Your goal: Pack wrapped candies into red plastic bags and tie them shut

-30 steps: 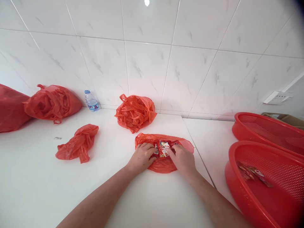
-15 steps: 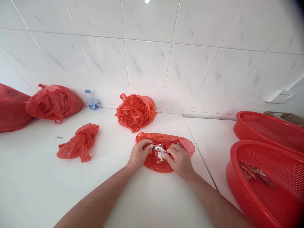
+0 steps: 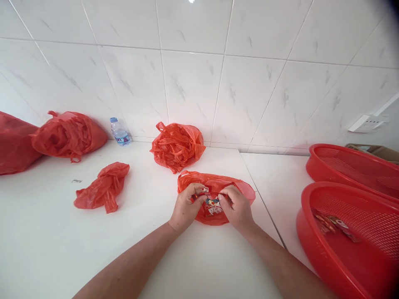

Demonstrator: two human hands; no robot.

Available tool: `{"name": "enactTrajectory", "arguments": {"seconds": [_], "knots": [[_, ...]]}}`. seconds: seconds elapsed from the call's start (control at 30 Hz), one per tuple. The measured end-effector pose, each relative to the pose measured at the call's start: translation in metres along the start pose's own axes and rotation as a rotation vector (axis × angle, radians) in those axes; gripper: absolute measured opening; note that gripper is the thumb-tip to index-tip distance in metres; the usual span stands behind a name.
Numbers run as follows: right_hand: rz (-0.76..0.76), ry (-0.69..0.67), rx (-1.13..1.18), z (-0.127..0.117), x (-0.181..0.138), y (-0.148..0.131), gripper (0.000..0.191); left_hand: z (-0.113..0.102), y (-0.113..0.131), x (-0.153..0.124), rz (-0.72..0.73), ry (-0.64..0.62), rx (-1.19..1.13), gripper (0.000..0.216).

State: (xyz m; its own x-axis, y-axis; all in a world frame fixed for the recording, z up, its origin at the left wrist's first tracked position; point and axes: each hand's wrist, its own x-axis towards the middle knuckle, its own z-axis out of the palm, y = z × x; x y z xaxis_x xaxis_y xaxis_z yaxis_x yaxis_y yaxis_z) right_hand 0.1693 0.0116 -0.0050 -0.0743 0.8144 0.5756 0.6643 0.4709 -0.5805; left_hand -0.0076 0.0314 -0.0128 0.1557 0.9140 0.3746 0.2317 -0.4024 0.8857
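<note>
A red plastic bag (image 3: 240,189) lies on the white counter in front of me, with small red and white printed packets (image 3: 212,206) inside it. My left hand (image 3: 185,206) pinches the bag's edge at the left of the packets. My right hand (image 3: 237,206) pinches the bag's edge at their right. Both hands have curled fingers and sit close together over the bag.
A bundle of red bags (image 3: 177,146) stands behind the bag, a crumpled red bag (image 3: 102,185) lies left, and bigger red bags (image 3: 67,134) and a small water bottle (image 3: 119,132) stand by the tiled wall. Two red baskets (image 3: 314,232) are at the right, the nearer one holding several packets (image 3: 335,224).
Both hands went from lying flat on the packets to pinching the bag's edges and drawing them together over the packets. The bag now covers more of the packets.
</note>
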Motion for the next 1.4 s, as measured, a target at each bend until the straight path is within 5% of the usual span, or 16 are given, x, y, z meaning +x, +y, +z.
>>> {"name": "enactTrajectory", "arguments": {"seconds": [0.23,0.37,0.6,0.8,1.17,1.4], "knots": [[0.153,0.026,0.247,0.0023,-0.003,-0.007,0.014,-0.0001,-0.0023,0.0002,-0.062,-0.084,0.03,0.065],[0.208,0.037,0.291,0.0036,-0.0027,-0.0082,0.016,0.0018,-0.0009,-0.0005,-0.119,-0.164,-0.013,0.06],[0.321,0.023,0.335,0.0022,0.001,-0.0097,0.02,0.0028,0.0035,-0.0033,-0.062,-0.109,0.084,0.05],[0.371,0.143,0.337,0.0027,0.0013,-0.008,0.021,0.0032,0.0033,-0.0036,-0.104,-0.199,-0.009,0.092],[0.365,-0.193,0.635,0.008,0.0027,-0.009,0.03,0.002,0.001,-0.0014,-0.111,-0.141,-0.091,0.068],[0.457,-0.174,0.575,0.0041,0.0056,-0.0053,0.025,0.0014,-0.0041,-0.0008,-0.084,-0.166,0.014,0.074]]}}
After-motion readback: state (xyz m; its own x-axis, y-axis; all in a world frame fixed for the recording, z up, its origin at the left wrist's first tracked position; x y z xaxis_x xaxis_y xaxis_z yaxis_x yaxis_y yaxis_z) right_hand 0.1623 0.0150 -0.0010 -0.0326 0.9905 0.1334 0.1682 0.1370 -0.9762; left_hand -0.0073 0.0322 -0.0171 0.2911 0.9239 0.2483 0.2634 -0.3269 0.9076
